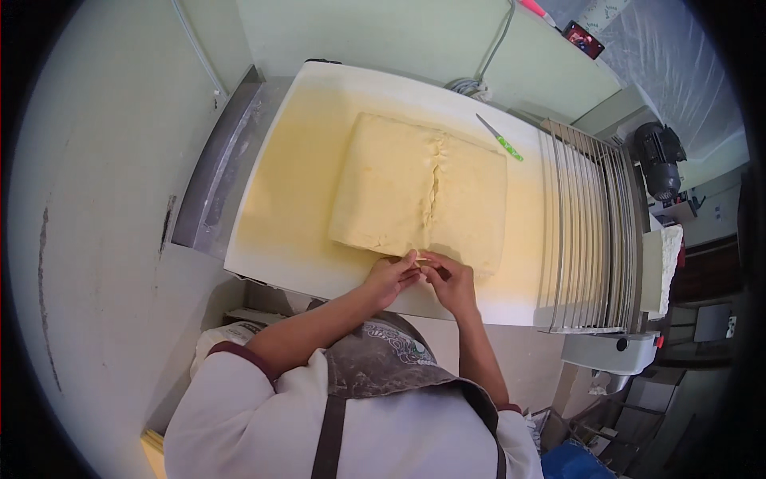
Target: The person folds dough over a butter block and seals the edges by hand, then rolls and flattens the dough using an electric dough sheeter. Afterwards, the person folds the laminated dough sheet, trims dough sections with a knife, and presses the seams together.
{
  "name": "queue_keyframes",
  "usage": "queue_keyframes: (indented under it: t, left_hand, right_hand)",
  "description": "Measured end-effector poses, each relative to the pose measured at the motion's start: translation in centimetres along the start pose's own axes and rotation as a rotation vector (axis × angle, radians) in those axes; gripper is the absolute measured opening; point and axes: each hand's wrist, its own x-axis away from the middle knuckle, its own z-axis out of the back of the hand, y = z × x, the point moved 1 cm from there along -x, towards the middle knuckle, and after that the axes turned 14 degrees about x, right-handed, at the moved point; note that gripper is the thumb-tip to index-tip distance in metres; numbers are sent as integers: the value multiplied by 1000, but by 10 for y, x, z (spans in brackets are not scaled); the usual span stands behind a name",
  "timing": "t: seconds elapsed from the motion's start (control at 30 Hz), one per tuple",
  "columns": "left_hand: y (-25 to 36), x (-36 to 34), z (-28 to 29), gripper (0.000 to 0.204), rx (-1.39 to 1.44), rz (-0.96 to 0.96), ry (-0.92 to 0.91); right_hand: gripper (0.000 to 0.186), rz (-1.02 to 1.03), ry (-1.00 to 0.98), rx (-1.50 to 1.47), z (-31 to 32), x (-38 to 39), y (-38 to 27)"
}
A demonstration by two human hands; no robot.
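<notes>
A large, thick, pale-yellow folded slab of dough [391, 180] lies on the light work surface. Down its middle runs a rough, pinched seam, with a gap partway along it. Both my hands meet at the slab's near edge, where the seam comes down. My left hand [388, 281] has its thumb and fingers closed on the dough's edge. Close beside it on the right, my right hand [452, 283] pinches the same edge with curled fingers. Part of the dough between the fingertips is hidden. A small knife [499, 137] with a green patterned handle rests beyond the slab's far right corner.
A metal bar guard [586, 231] crosses the right end of the sheeter's table [279, 191]. Behind it sits a black motor [661, 160]. A coiled grey cable [471, 86] lies by the far wall, and a phone [583, 40] is propped above. A wall borders the left.
</notes>
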Motion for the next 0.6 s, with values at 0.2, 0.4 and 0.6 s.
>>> queue_keyframes:
  t: [0.2, 0.4, 0.6]
  left_hand:
    - [-24, -11, -2, 21, -109, -163, 268]
    - [-12, -1, -4, 27, -96, -88, 177]
    - [0, 2, 7, 29, 92, 108, 62]
  right_hand:
    - [33, -747, -18, -485, -21, 33, 3]
    - [30, -661, 255, -741, -61, 8, 3]
    - [23, -618, 499, -835, -67, 13, -1]
